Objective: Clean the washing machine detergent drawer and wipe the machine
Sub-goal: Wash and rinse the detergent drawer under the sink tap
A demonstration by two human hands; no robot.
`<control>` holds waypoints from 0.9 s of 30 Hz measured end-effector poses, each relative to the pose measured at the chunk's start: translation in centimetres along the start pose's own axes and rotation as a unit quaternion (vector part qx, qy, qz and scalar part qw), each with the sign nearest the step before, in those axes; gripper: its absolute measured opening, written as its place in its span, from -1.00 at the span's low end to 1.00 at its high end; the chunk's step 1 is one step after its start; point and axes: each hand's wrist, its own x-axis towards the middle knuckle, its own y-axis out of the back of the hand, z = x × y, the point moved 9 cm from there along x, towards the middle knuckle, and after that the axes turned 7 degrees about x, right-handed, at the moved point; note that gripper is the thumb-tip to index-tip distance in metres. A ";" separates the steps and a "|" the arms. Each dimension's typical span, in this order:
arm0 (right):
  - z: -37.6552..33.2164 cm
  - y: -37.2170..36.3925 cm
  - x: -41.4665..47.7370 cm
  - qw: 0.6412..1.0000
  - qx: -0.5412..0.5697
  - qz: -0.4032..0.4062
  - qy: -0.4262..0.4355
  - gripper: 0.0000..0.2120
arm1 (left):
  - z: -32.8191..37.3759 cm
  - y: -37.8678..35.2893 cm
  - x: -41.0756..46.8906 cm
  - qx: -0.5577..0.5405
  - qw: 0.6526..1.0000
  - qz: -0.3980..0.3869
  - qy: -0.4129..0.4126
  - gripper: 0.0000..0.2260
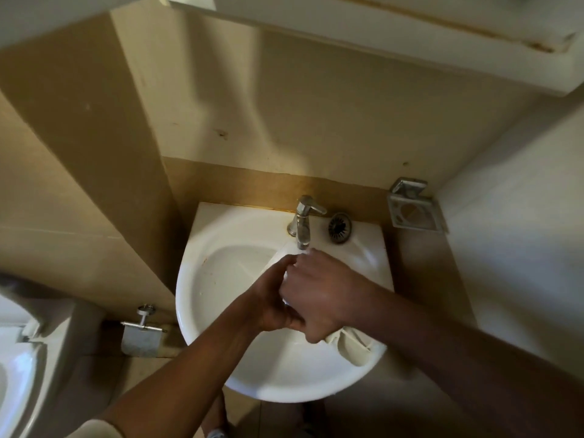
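Just beneath the tap [303, 222], over the white basin [202, 311], the left hand [271, 300] and right hand [319, 295] press together, both sets of fingers curled tight around a white cloth [350, 343] whose loose end spills out below the right fingers.

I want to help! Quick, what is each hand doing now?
Left hand: grips the white cloth.
Right hand: grips the same cloth.
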 end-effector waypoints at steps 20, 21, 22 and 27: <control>6.1 -18.9 -10.2 0.311 0.823 0.184 -0.438 -0.85 | -4.4 4.0 0.3 -0.129 0.990 0.048 0.024 -0.66; 6.5 -18.8 -10.2 0.340 0.811 0.189 -0.438 -0.84 | -4.3 3.5 0.0 -0.123 0.992 0.035 0.021 -0.65; 6.9 -18.5 -10.2 0.368 0.795 0.195 -0.441 -0.83 | -4.3 3.1 -0.4 -0.116 0.993 0.022 0.019 -0.65; 7.9 -18.7 -11.0 0.431 0.762 0.197 -0.440 -0.88 | -5.9 3.0 -0.8 -0.097 0.995 0.004 0.033 -0.67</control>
